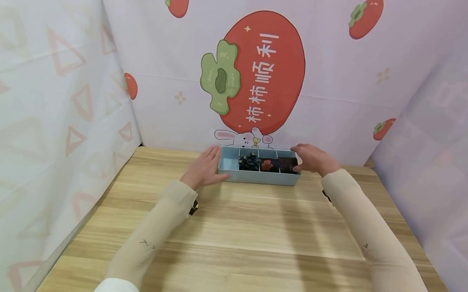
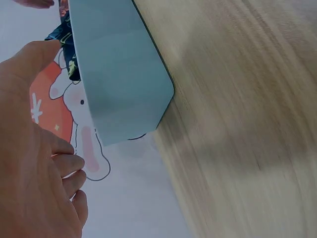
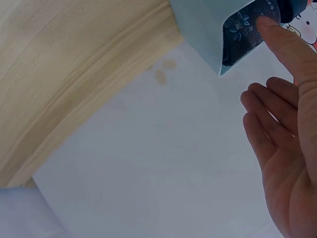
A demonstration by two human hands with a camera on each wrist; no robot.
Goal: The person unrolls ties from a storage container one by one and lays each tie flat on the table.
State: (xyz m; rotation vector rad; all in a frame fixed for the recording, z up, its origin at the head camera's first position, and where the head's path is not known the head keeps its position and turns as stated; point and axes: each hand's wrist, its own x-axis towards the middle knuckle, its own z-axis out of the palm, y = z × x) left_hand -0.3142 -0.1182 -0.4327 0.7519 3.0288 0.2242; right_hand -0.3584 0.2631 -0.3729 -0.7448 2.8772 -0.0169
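Note:
A long pale blue box (image 1: 264,178) with a row of compartments stands at the back of the table. At its left end is my left hand (image 1: 208,166), fingers extended and thumb spread along the front. My right hand (image 1: 315,159) is at the opposite end, its thumb over the rightmost compartment. Dark patterned fabric (image 1: 249,162) sits crumpled in the second compartment from the left. Beside it lies a dark folded cloth (image 1: 268,165) with a red flower. The right wrist view shows blue floral fabric (image 3: 242,32) under the thumb. Neither hand grips anything.
The wood-grain table (image 1: 231,232) runs from the box toward me. A printed backdrop (image 1: 329,80) with a large red persimmon rises close behind the box. White patterned sheets (image 1: 57,114) hang along the left and right sides.

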